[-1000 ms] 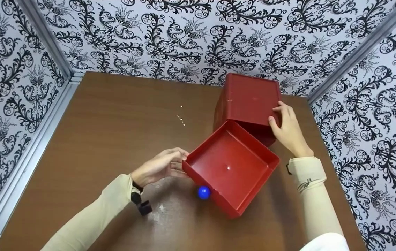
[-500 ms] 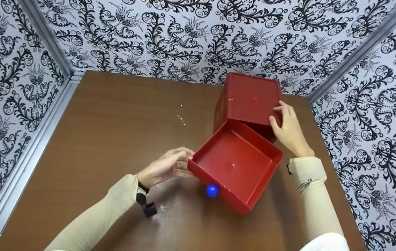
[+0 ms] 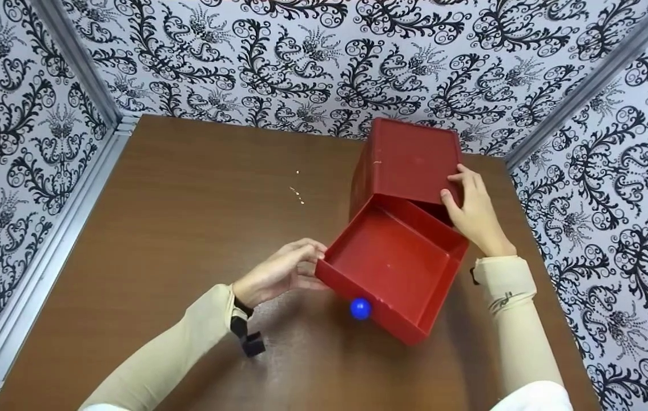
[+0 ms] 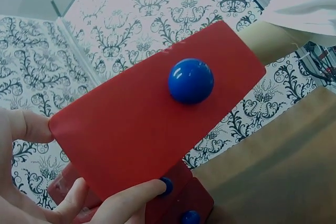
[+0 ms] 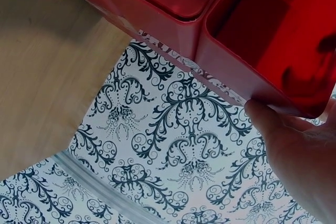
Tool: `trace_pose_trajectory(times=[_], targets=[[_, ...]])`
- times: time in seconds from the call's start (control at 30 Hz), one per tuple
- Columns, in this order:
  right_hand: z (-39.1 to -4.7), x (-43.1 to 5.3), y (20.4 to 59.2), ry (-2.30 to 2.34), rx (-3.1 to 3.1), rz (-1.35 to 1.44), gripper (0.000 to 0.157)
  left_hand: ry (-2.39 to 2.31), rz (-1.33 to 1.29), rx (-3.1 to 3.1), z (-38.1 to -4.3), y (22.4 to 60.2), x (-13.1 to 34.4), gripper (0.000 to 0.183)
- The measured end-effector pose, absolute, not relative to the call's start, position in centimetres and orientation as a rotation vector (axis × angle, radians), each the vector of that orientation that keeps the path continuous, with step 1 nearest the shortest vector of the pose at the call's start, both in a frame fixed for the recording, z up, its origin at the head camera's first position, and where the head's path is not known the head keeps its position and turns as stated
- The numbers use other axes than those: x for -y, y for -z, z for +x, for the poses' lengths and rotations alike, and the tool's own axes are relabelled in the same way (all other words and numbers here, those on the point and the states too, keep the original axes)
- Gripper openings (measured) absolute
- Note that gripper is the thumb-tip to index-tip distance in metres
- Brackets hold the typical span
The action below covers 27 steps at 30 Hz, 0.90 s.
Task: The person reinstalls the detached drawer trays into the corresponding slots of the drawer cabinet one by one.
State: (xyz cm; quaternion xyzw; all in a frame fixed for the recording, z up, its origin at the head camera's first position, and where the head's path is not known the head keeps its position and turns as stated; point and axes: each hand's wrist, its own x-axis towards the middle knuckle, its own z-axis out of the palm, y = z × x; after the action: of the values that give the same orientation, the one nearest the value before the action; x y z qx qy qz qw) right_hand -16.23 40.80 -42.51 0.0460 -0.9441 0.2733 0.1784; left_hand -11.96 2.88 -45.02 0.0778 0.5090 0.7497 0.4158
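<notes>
My left hand (image 3: pixel 281 271) grips a shallow red drawer (image 3: pixel 398 260) by its left corner. In the left wrist view a blue ball knob (image 4: pixel 191 81) sticks out from the drawer's front, and the fingers pinch its end. The drawer is held at an angle in front of a red drawer cabinet (image 3: pixel 415 160), its far corner overlapping the cabinet's front top edge. My right hand (image 3: pixel 475 214) grips the cabinet's front right edge, thumb at the front. Lower on the cabinet, two more blue knobs (image 4: pixel 190 217) show in the left wrist view.
The cabinet stands at the back right of a brown wooden tabletop (image 3: pixel 198 205), close to the patterned wall (image 3: pixel 312 68). Small pale marks (image 3: pixel 298 194) lie on the tabletop left of it. Metal rails (image 3: pixel 67 240) edge the walls.
My left hand and the drawer have moved right and slightly away from me, closer in to the cabinet. The right hand and the cabinet have stayed in place.
</notes>
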Motion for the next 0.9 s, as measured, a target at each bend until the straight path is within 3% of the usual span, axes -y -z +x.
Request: trace_pose_trajectory(times=[0.9], targets=[[-15.9, -40.7, 42.3, -0.843, 2.653, 0.13, 0.038, -1.992, 0.116, -1.327, -9.6, 44.9, -6.1, 0.006]])
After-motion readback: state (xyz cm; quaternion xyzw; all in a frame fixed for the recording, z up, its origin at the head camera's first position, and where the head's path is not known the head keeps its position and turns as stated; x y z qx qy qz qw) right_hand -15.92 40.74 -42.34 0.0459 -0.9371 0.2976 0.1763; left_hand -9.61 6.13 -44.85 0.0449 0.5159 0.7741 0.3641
